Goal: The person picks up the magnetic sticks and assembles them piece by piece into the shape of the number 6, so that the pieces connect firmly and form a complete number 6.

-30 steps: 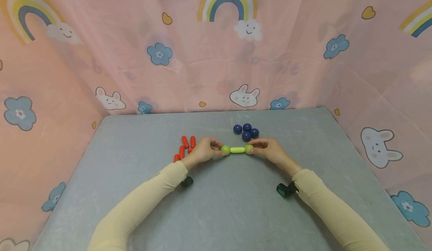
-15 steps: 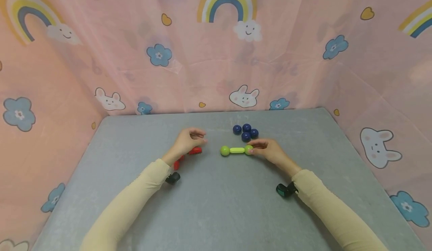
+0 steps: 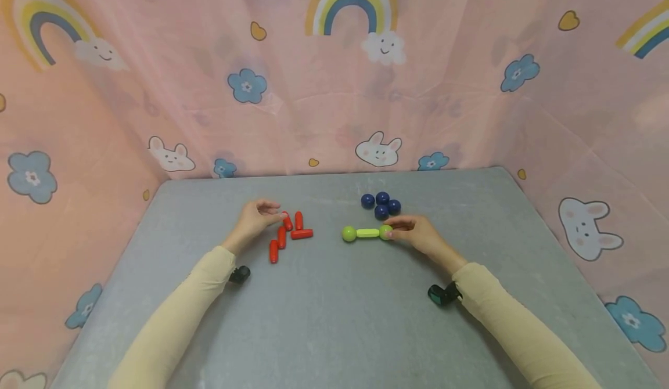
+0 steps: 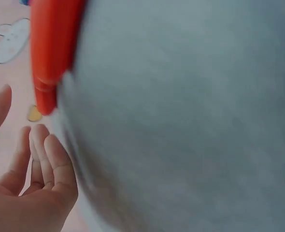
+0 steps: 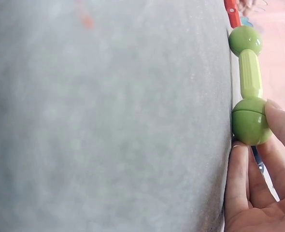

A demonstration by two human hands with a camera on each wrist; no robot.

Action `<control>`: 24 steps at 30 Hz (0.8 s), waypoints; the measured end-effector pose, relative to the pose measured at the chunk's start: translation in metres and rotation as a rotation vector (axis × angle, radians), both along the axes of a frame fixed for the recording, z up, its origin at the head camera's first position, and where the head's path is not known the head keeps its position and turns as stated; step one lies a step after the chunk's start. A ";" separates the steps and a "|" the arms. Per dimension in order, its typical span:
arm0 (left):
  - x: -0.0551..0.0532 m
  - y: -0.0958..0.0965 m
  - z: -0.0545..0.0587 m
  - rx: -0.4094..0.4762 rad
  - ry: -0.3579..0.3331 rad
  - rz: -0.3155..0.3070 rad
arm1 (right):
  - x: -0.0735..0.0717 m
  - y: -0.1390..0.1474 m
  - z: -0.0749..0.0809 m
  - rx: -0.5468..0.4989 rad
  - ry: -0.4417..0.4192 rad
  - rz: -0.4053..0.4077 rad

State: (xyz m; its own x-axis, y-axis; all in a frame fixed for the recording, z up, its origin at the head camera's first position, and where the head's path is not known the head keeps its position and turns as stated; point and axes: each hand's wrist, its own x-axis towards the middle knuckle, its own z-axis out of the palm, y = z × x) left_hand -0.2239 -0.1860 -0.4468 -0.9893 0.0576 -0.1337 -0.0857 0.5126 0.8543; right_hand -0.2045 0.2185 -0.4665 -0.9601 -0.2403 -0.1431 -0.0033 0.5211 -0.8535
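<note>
A light green rod [image 3: 367,233] lies on the table between two green balls, joined to both. My right hand [image 3: 418,233] pinches the right-hand green ball [image 5: 250,126] between thumb and fingers. The left-hand green ball [image 3: 348,234] is untouched. At the left edge of a loose group of red rods, such as this crosswise red rod [image 3: 302,234], hovers my left hand [image 3: 254,220]. Its fingertips overlap the top of one red rod [image 3: 287,221] in the head view. In the left wrist view, thumb and fingers are spread apart with nothing between them.
Several dark blue balls [image 3: 382,211] cluster behind the green piece, close to my right fingers. A grey table [image 3: 345,319] carries everything. Pink patterned cloth [image 3: 313,104] hangs behind and along both sides. Each wrist bears a small black camera [image 3: 443,294].
My left hand has let go of the left-hand green ball and moved left to the far side of the red rods, uncovering them. The right hand and the green piece have stayed put.
</note>
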 end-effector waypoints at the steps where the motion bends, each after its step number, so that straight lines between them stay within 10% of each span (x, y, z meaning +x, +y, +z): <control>1: -0.001 -0.002 -0.002 -0.008 -0.012 -0.002 | 0.000 0.000 0.000 0.000 -0.002 0.000; 24: -0.005 0.001 -0.010 -0.092 -0.038 -0.027 | 0.000 0.001 0.001 -0.017 -0.025 0.002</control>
